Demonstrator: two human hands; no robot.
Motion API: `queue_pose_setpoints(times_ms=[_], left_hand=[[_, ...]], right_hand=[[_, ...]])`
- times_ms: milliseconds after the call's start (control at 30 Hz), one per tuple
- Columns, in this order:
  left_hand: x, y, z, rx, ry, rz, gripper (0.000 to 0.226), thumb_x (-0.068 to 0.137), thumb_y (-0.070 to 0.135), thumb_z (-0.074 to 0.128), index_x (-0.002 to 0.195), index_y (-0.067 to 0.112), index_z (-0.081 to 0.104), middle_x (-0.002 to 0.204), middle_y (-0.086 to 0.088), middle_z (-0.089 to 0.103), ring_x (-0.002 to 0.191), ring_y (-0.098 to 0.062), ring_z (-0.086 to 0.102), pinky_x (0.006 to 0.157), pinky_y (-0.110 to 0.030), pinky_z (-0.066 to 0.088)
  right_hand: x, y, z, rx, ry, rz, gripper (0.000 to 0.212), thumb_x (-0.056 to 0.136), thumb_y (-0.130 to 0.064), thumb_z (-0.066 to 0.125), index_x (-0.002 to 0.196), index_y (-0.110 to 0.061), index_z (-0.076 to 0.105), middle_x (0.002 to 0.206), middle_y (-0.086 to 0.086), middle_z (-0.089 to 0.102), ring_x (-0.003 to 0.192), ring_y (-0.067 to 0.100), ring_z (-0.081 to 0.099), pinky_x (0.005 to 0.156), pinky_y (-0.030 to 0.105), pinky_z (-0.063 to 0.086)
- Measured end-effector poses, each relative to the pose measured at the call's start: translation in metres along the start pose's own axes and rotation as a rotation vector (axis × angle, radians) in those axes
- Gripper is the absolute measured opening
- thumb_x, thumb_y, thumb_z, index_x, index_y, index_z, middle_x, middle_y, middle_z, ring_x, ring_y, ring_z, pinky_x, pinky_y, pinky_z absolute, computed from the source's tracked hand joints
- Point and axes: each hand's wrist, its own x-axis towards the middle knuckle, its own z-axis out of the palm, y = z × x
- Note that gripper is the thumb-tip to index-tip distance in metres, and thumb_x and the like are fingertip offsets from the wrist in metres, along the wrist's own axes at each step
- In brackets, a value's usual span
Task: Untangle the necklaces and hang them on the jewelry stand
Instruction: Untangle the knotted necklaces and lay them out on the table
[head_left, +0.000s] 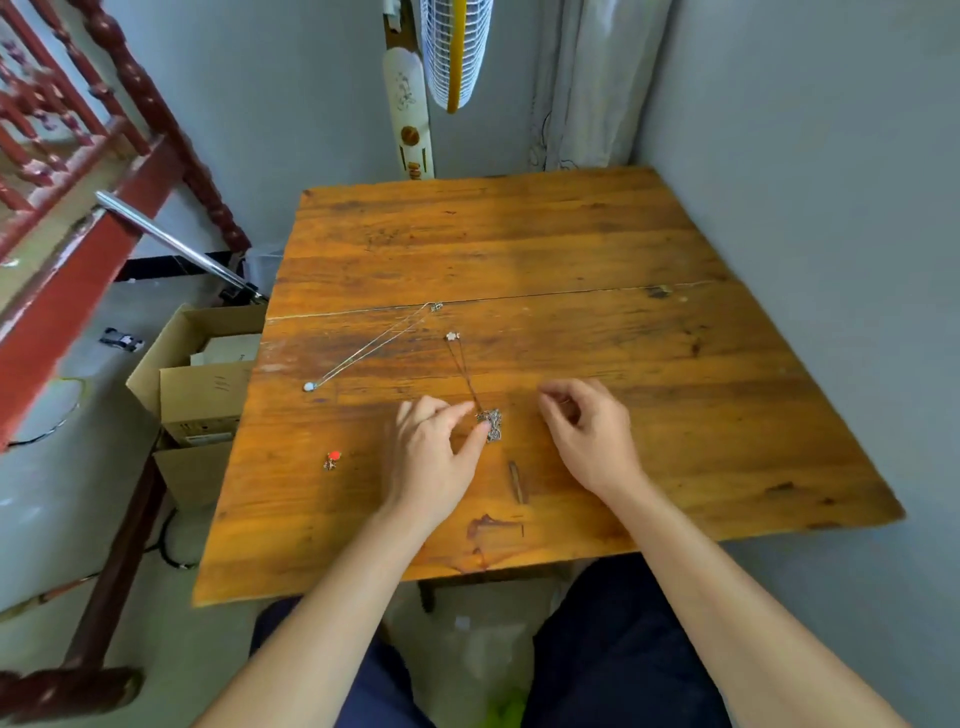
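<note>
A small tangle of silver chain (491, 422) lies on the wooden table (571, 249). From it a thin chain runs up to a pale flower pendant (453, 336). My left hand (434, 457) touches the tangle with thumb and forefinger tips. My right hand (589, 436) hovers just right of the tangle, fingers loosely curled and holding nothing I can see. A second necklace (374, 347) lies stretched out to the left, with a white bead (309, 386) at its lower end. No jewelry stand is in view.
A small red-and-metal charm (332, 459) lies near the table's left front. Cardboard boxes (202, 384) stand on the floor left of the table. A fan (452, 52) and grey walls close the back and right sides.
</note>
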Motion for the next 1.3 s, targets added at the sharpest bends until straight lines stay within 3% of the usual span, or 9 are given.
queue_pose_setpoints(times_ms=[200,367,500,733,833,933,1033,1167,1300], left_hand=[[-0.018,-0.001,0.003,0.048,0.023,0.001,0.019,0.085,0.035,0.073,0.099,0.023,0.078,0.089,0.005,0.062,0.088,-0.015,0.047,0.072,-0.034,0.046],[-0.037,-0.010,-0.010,0.031,0.074,0.035,0.016,0.082,0.031,0.075,0.095,0.022,0.078,0.086,0.006,0.060,0.086,-0.016,0.049,0.067,-0.032,0.045],[-0.053,-0.017,-0.016,0.034,0.118,0.027,0.014,0.084,0.029,0.074,0.093,0.020,0.079,0.084,0.005,0.060,0.085,-0.018,0.051,0.068,-0.035,0.047],[-0.069,-0.022,-0.018,-0.009,0.126,-0.013,0.008,0.084,0.028,0.073,0.087,0.023,0.078,0.084,0.006,0.060,0.087,-0.017,0.050,0.070,-0.036,0.048],[-0.071,-0.023,-0.019,-0.056,0.131,-0.040,0.014,0.083,0.034,0.066,0.086,0.024,0.077,0.085,0.007,0.060,0.088,-0.015,0.050,0.072,-0.035,0.048],[-0.071,-0.023,-0.021,-0.071,0.117,-0.052,0.007,0.084,0.029,0.071,0.086,0.025,0.077,0.086,0.009,0.059,0.089,-0.013,0.050,0.073,-0.033,0.046],[-0.071,-0.021,-0.022,-0.067,0.102,-0.063,0.004,0.082,0.022,0.075,0.085,0.024,0.077,0.085,0.009,0.058,0.089,-0.013,0.049,0.073,-0.029,0.044],[-0.072,-0.020,-0.027,-0.129,0.124,-0.145,0.006,0.082,0.018,0.073,0.080,0.024,0.073,0.085,0.009,0.056,0.088,-0.013,0.050,0.072,-0.017,0.039],[-0.073,-0.022,-0.031,-0.173,0.118,-0.205,0.008,0.082,0.018,0.072,0.077,0.024,0.070,0.085,0.009,0.055,0.088,-0.013,0.051,0.073,-0.015,0.038]], right_hand=[[-0.031,0.006,0.007,-0.078,-0.009,-0.078,0.015,0.093,-0.022,0.069,0.107,-0.021,0.074,0.093,-0.008,0.057,0.089,0.012,0.054,0.076,0.027,0.044],[-0.034,0.004,0.011,-0.191,0.020,-0.110,0.015,0.091,-0.027,0.071,0.105,-0.025,0.075,0.092,-0.013,0.049,0.092,0.009,0.045,0.078,0.030,0.043],[-0.037,0.002,0.015,-0.235,0.016,-0.136,0.014,0.090,-0.029,0.071,0.103,-0.026,0.075,0.094,-0.010,0.052,0.095,0.018,0.053,0.087,0.037,0.041],[-0.043,-0.005,0.027,-0.249,-0.024,-0.218,0.013,0.089,-0.035,0.071,0.101,-0.031,0.075,0.094,-0.008,0.057,0.095,0.019,0.055,0.084,0.037,0.038],[-0.043,-0.006,0.026,-0.249,-0.050,-0.275,0.022,0.090,-0.040,0.069,0.112,-0.034,0.072,0.095,-0.009,0.055,0.094,0.018,0.055,0.081,0.034,0.035],[-0.041,-0.011,0.026,-0.241,-0.145,-0.382,0.030,0.094,-0.044,0.062,0.122,-0.036,0.069,0.097,-0.007,0.056,0.094,0.017,0.054,0.078,0.036,0.040],[-0.037,-0.017,0.031,-0.283,-0.186,-0.431,0.028,0.096,-0.046,0.055,0.114,-0.033,0.072,0.097,-0.005,0.058,0.092,0.016,0.056,0.075,0.038,0.046],[-0.027,-0.015,0.031,-0.148,-0.108,-0.285,0.015,0.099,-0.023,0.061,0.108,-0.016,0.071,0.098,-0.002,0.059,0.086,0.018,0.061,0.073,0.034,0.052],[-0.024,-0.014,0.022,-0.053,-0.092,-0.176,0.013,0.099,-0.020,0.061,0.109,-0.014,0.068,0.097,-0.009,0.052,0.081,0.007,0.053,0.071,0.020,0.043]])
